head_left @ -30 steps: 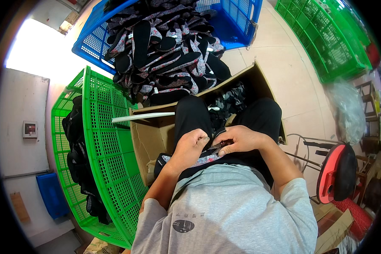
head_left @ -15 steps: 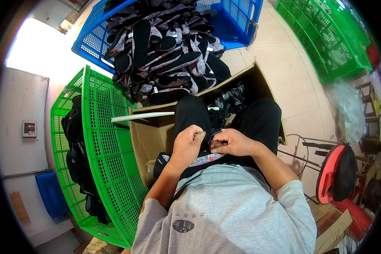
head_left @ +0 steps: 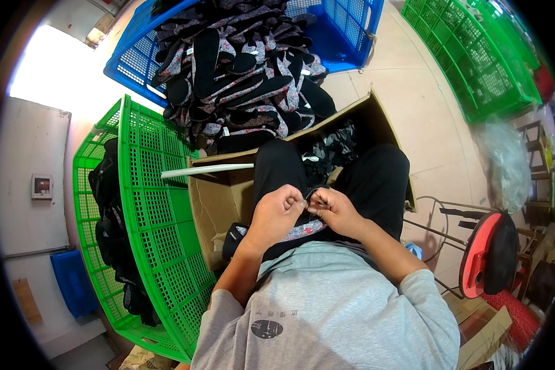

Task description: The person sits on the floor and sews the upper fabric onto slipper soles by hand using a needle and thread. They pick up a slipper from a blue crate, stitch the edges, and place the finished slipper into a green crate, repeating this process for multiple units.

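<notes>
Our left hand (head_left: 276,213) and right hand (head_left: 339,213) pinch closed, on what we cannot tell, by a slipper (head_left: 306,231), probably light, soft, best held at its edge.

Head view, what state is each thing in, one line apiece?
Left hand: fingers curled, grip unclear.
Right hand: fingers bent, tips close to the left hand's.
Floral piece: lying crosswise, partly hidden by the left hand.
Cardboard box: open, dark scraps inside.
Blue crate: piled with floral-and-black footwear.
Left green crate: holding black items.
</notes>
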### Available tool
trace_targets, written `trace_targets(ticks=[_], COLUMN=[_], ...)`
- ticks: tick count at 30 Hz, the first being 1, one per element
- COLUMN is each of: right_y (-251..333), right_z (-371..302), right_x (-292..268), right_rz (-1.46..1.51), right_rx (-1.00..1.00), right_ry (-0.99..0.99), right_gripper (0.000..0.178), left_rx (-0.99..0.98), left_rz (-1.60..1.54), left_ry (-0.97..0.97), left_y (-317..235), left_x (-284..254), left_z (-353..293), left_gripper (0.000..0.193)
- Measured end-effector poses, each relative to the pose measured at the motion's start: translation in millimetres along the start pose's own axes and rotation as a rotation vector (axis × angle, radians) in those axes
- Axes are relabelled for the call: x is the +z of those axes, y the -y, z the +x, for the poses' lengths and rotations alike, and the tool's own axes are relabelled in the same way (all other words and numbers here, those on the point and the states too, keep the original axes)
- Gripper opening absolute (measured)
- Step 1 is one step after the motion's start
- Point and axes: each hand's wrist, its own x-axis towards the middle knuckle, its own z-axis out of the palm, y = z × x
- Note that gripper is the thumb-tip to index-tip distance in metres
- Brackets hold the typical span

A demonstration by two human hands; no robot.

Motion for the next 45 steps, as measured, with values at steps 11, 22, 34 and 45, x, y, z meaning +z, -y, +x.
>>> trace_targets(ticks=[11, 22, 34, 45], right_y=[-18.0, -26.7, 6.2, 2.4], right_z=[-8.1, -1.7, 5.0, 18.2], right_x=[22.2, -5.3, -69.6, -59.9], right_rz=[0.074, 0.441, -0.176, -0.16], right_rx=[-0.108, 0.041, 0.04, 0.007], right_ry=[-0.235, -0.101, 0.5, 0.524], right_gripper=[0.013, 0.026, 0.035, 0.032], left_rx=[0.005, 0.017, 0.031, 0.036], left_rz=[-0.017, -0.05, 0.032, 0.022], left_ry=[0.329, 0.252, 0.268, 0.27], left_y=[-3.1, 8.6, 1.3, 4.0], left_x=[-11.2, -8.3, -4.7, -2.4], left_z=[1.7, 5.5, 7.6, 6.0], left_gripper=[0.008, 0.005, 0.007, 0.007])
